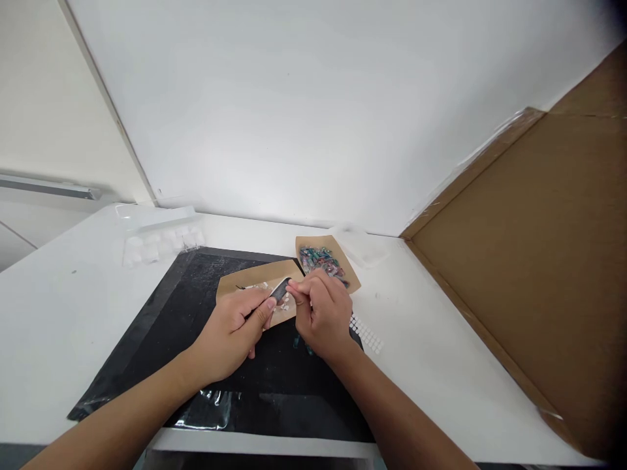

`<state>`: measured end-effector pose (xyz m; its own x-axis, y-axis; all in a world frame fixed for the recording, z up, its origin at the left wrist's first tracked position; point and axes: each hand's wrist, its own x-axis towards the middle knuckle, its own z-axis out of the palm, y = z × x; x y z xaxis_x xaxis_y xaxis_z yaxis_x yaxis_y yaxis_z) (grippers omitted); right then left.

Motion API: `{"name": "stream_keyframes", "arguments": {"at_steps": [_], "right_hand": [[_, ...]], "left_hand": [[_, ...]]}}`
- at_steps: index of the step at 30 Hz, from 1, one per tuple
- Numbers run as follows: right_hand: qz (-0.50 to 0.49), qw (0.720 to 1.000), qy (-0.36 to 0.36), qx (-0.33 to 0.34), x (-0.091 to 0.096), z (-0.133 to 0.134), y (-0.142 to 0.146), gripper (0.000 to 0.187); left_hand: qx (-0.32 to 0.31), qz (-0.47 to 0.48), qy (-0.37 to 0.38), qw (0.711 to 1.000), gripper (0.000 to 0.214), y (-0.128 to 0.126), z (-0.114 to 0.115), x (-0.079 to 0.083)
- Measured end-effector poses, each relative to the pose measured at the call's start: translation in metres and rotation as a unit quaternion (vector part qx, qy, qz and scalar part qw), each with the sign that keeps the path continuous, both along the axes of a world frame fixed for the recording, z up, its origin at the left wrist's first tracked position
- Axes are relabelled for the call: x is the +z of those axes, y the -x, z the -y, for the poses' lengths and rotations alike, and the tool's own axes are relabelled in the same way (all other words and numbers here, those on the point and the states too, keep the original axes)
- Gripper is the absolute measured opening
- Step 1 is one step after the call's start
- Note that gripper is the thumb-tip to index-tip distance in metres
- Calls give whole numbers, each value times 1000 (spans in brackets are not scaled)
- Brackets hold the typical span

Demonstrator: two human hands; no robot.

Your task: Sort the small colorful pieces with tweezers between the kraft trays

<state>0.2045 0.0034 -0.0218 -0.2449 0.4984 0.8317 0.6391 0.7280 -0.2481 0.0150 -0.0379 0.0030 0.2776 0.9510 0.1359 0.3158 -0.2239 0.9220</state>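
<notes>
Between the thumb and fingers of my left hand (230,331) is a short, flat dark-grey strip with a white edge (281,290); its exact kind does not show. My right hand (324,312) is closed in a pinch at the strip's upper right end. Anything small inside that pinch is hidden by the fingertips. Both hands are over a brown paper tray (230,282) with small white bits in it. Behind the right hand, a second brown paper tray (350,266) holds a heap of shiny coloured pieces (317,256). A few dark teal pieces (308,350) lie below that hand.
A black mat (161,326) covers the middle of the white table (441,365). A sheet of white round dots (368,334) lies at its right edge. A clear compartment box (161,243) stands back left, clear plastic (361,245) back right. Cardboard (529,261) walls the right side.
</notes>
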Motion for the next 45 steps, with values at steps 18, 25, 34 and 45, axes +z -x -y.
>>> {"name": "stream_keyframes", "arguments": {"at_steps": [18,25,34,45], "right_hand": [[29,999,-6,17,2,-2,-2,22],[10,1000,-21,5,3,0,-3,21],[-9,1000,-18,-13,1,1,-1,17],[-15,1000,-16,-14,0,5,0,17]], "left_hand": [[-32,9,-12,999,46,2,-3,2],[-28,33,5,999,45,1,-3,0],[-26,41,13,999,47,1,-3,0],[-32,61,34,997,48,2,-5,-3]]}}
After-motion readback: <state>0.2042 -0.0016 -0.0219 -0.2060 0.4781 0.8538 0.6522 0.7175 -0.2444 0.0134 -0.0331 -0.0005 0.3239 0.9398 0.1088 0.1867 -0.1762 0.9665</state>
